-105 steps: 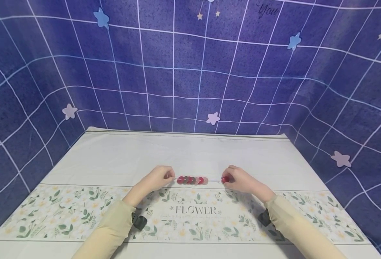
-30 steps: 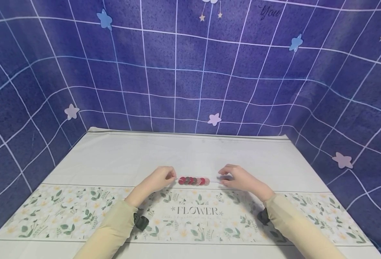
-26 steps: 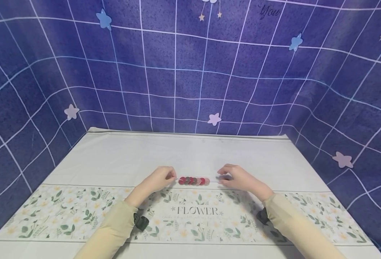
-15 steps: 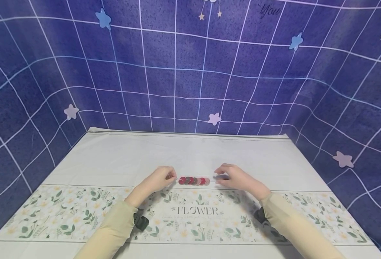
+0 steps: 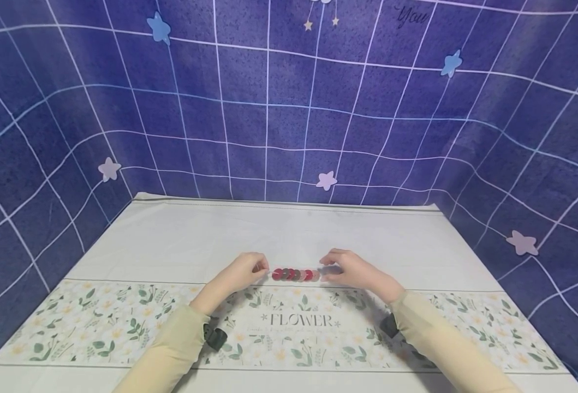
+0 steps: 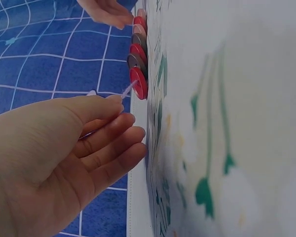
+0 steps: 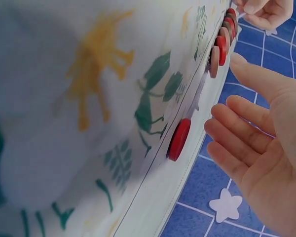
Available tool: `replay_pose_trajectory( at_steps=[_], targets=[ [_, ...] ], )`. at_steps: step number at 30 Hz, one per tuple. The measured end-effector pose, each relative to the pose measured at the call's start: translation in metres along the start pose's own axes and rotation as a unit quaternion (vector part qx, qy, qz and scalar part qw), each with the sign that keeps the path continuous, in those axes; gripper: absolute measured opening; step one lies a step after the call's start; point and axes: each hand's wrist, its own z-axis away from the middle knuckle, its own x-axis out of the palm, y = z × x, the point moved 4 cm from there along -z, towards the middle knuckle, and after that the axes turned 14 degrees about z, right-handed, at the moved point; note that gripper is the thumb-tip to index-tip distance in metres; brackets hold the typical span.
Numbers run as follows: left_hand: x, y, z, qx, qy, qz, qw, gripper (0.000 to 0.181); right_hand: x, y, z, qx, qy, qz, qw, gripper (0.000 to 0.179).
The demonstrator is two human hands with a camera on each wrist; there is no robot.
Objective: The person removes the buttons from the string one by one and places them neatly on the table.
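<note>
A row of overlapping red, grey-brown and pink buttons lies on the tablecloth, between the two hands in the head view. My left hand pinches the pale string between thumb and forefinger; that string runs into the red button at the row's left end. At the row's other end my right hand has its fingers apart, near the last pink button. Close by that hand a single red button stands apart from the row; whether the string passes through it I cannot tell.
A white tablecloth with a floral band covers the table. Behind and at both sides hangs a blue curtain with a grid and stars. A dark wrist camera sits on the left sleeve.
The right hand held a red button earlier; its fingers have since opened off it. That hand has moved left, up to the row's end. The left hand has stayed nearly still on the string.
</note>
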Motion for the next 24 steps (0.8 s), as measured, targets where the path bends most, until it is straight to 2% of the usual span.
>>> replay_pose_trajectory(
  at_steps=[19, 24],
  targets=[
    [-0.001, 0.002, 0.002, 0.024, -0.010, -0.004, 0.9997, 0.005, 0.008, -0.011, -0.011, -0.023, -0.009, -0.020, 0.9995, 0.035],
    [0.000, 0.001, 0.002, 0.028, -0.012, -0.005, 0.9995, 0.005, 0.011, -0.013, -0.012, -0.010, -0.028, -0.018, 0.9994, 0.034]
  ],
)
